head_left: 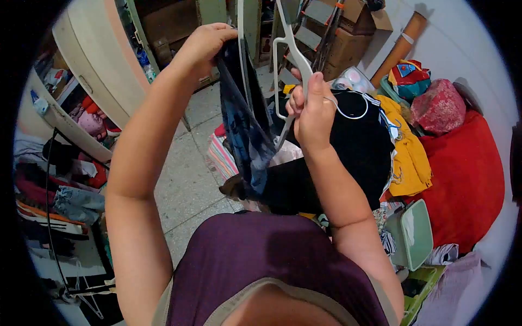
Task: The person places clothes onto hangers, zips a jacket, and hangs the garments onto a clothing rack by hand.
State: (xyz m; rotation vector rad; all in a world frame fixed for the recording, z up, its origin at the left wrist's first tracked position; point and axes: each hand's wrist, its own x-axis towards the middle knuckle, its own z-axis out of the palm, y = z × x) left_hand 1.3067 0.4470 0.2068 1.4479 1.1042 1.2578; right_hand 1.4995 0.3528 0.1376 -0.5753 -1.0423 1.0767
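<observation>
My right hand [315, 114] is closed around a white plastic clothes hanger [296, 50], its thumb pointing up along the frame. Part of the hanger runs inside a dark blue patterned garment [239, 127], which hangs down from it. At the garment's upper edge, my left hand [204, 46] pinches the cloth, fingers bent and partly hidden. Below and behind my right hand lies a pile of black cloth [348, 146], with another white hanger [356, 111] on top. The type of the blue garment cannot be made out.
Yellow clothing [405, 146], a large red cloth [462, 174] and a green plastic basin [416, 233] are at the right. Cardboard boxes [348, 51] and a ladder [321, 27] stand behind. An open wardrobe door [98, 60] and shelves of clothes are at the left, beside the tiled floor [187, 179].
</observation>
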